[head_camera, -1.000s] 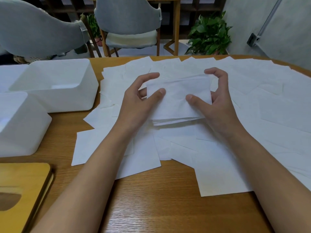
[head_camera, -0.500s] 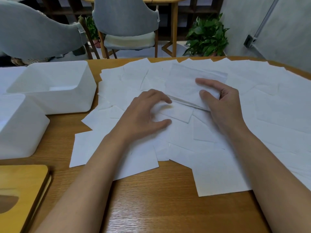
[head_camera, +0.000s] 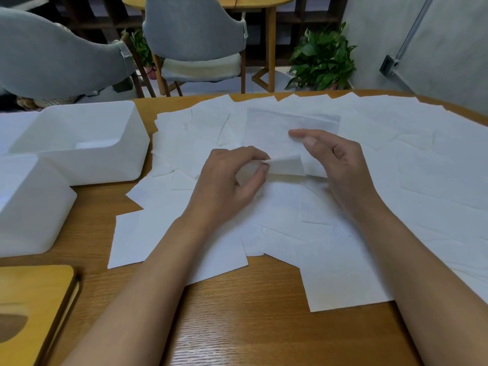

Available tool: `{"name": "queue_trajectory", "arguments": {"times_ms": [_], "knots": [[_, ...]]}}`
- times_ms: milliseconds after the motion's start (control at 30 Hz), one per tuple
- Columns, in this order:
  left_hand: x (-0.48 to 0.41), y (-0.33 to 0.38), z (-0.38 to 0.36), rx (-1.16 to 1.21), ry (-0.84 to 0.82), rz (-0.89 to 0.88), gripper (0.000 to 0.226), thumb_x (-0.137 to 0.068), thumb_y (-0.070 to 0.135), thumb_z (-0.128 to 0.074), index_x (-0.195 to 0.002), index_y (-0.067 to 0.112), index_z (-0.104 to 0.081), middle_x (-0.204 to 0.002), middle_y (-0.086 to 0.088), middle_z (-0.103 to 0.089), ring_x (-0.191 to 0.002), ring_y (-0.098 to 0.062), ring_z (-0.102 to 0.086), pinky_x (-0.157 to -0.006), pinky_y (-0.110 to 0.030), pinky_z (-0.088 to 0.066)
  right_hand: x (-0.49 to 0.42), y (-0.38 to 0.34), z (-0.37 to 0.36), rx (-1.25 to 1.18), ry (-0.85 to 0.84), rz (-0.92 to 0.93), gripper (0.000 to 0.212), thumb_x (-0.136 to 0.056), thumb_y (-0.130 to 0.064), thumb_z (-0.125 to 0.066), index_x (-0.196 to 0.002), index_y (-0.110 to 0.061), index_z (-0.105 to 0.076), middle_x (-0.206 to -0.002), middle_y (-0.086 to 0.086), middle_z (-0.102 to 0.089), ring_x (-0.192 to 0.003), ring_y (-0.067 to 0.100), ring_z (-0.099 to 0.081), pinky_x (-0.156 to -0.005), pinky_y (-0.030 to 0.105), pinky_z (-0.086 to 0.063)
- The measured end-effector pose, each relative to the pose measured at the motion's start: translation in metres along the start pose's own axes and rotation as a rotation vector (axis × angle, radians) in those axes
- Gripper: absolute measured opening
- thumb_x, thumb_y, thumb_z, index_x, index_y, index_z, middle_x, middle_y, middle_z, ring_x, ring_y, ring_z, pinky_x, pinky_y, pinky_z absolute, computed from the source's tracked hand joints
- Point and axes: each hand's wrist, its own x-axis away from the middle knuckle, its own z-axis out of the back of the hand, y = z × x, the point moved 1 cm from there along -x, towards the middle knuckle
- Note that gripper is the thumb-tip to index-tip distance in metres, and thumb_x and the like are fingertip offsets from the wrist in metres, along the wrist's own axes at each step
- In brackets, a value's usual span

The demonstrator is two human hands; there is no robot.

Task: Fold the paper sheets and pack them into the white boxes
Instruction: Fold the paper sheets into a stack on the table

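Nearest, at the left bottom corner, a wooden lid (head_camera: 31, 313) with an oval opening lies on the wooden table (head_camera: 237, 334). Behind it, many loose paper sheets (head_camera: 343, 281) are spread over the table and overlap each other, from the near edge up to the far edge.

Over the middle of this heap both hands hold one sheet (head_camera: 272, 130), a little lifted from the others. The left hand (head_camera: 227, 180) pinches its lower folded corner between thumb and forefinger. The right hand (head_camera: 340, 167) grips its right part with thumb and forefinger close together, the other fingers curled.

At the left stand two open white boxes, the near box (head_camera: 29, 207) and just behind it the far box (head_camera: 79, 157), beside the sheets. Beyond the table are two grey chairs (head_camera: 195, 30) and a green plant (head_camera: 322, 59).
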Motion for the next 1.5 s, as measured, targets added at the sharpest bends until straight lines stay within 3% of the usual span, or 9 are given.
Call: {"name": "queue_trajectory", "arguments": {"times_ms": [133,267,567,800,967,1067,1200,1300,1500], "knots": [[-0.008,0.006,0.014,0.193,-0.035,0.1,0.015,-0.095,0.016,-0.077,-0.109,0.011,-0.081,-0.103,0.005,-0.077,-0.098,-0.005,-0.069,-0.085,-0.022,-0.054,0.004,-0.006,-0.002,-0.018,-0.047,0.035,0.042,-0.096,-0.053,-0.055,-0.116,-0.024,-0.077,-0.117,-0.017,-0.076,-0.12,0.004,-0.065,-0.098,0.022,-0.051],[-0.009,0.008,0.02,0.281,-0.055,0.206,0.025,-0.092,0.024,-0.081,-0.116,0.021,-0.079,-0.113,0.011,-0.076,-0.108,-0.008,-0.07,-0.093,-0.026,-0.058,0.009,-0.011,-0.008,-0.033,-0.141,-0.009,0.018,-0.094,-0.031,-0.076,-0.108,-0.02,-0.08,-0.094,-0.014,-0.08,-0.089,0.006,-0.074,-0.076,0.02,-0.055],[-0.013,0.009,0.029,0.323,0.076,0.306,0.032,-0.087,0.02,-0.086,-0.118,0.019,-0.076,-0.11,0.009,-0.077,-0.097,-0.009,-0.074,-0.093,-0.02,-0.056,0.01,-0.013,-0.011,-0.076,-0.122,-0.119,0.016,-0.09,-0.021,-0.08,-0.104,-0.029,-0.078,-0.094,-0.015,-0.08,-0.086,0.006,-0.076,-0.069,0.018,-0.055],[-0.01,0.007,0.019,0.307,0.121,0.322,0.035,-0.087,0.025,-0.086,-0.12,0.023,-0.074,-0.111,0.013,-0.075,-0.1,-0.009,-0.072,-0.092,-0.024,-0.057,0.01,-0.013,-0.015,0.008,-0.188,-0.017,0.043,-0.096,-0.01,-0.073,-0.131,-0.031,-0.06,-0.123,-0.018,-0.065,-0.101,0.006,-0.068,-0.075,0.02,-0.056],[-0.012,0.009,0.014,0.32,0.078,0.454,0.053,-0.092,0.044,-0.078,-0.14,0.039,-0.055,-0.125,0.038,-0.057,-0.117,0.016,-0.055,-0.086,-0.002,-0.046,0.004,-0.009,-0.007,-0.156,-0.054,-0.051,0.067,-0.094,-0.021,-0.079,-0.142,-0.041,-0.038,-0.141,0.009,-0.06,-0.112,0.027,-0.072,-0.087,0.047,-0.063],[-0.012,0.01,0.013,0.44,0.019,0.492,0.05,-0.096,0.027,-0.076,-0.141,0.031,-0.055,-0.104,0.05,-0.062,-0.099,0.008,-0.068,-0.077,-0.019,-0.06,0.001,-0.005,-0.003,-0.159,-0.041,-0.056,0.064,-0.093,-0.027,-0.079,-0.139,-0.043,-0.038,-0.144,0.009,-0.056,-0.117,0.03,-0.069,-0.095,0.054,-0.06],[-0.008,0.006,0.01,0.422,0.096,0.517,0.056,-0.091,0.026,-0.083,-0.137,0.031,-0.052,-0.098,0.018,-0.077,-0.087,-0.014,-0.075,-0.075,-0.038,-0.064,0.0,-0.004,-0.003,-0.044,-0.117,0.006,0.029,-0.097,-0.011,-0.074,-0.123,-0.023,-0.071,-0.127,-0.004,-0.07,-0.118,0.016,-0.066,-0.102,0.034,-0.052],[-0.006,0.001,0.007,0.289,0.1,0.436,0.06,-0.087,0.031,-0.086,-0.135,0.028,-0.049,-0.113,0.008,-0.067,-0.097,-0.012,-0.066,-0.076,-0.025,-0.058,0.0,0.003,-0.004,-0.013,-0.014,-0.054,0.027,-0.098,-0.004,-0.067,-0.114,-0.022,-0.08,-0.119,-0.013,-0.076,-0.12,0.004,-0.066,-0.111,0.03,-0.049],[0.003,-0.014,0.004,0.009,-0.343,0.108,0.025,-0.085,0.027,-0.084,-0.106,0.026,-0.071,-0.12,0.012,-0.064,-0.116,-0.009,-0.057,-0.097,-0.032,-0.044,-0.006,0.015,0.001,0.017,0.251,-0.106,0.034,-0.1,-0.005,-0.064,-0.121,-0.026,-0.078,-0.121,-0.026,-0.072,-0.12,-0.011,-0.06,-0.113,0.02,-0.044]]}}
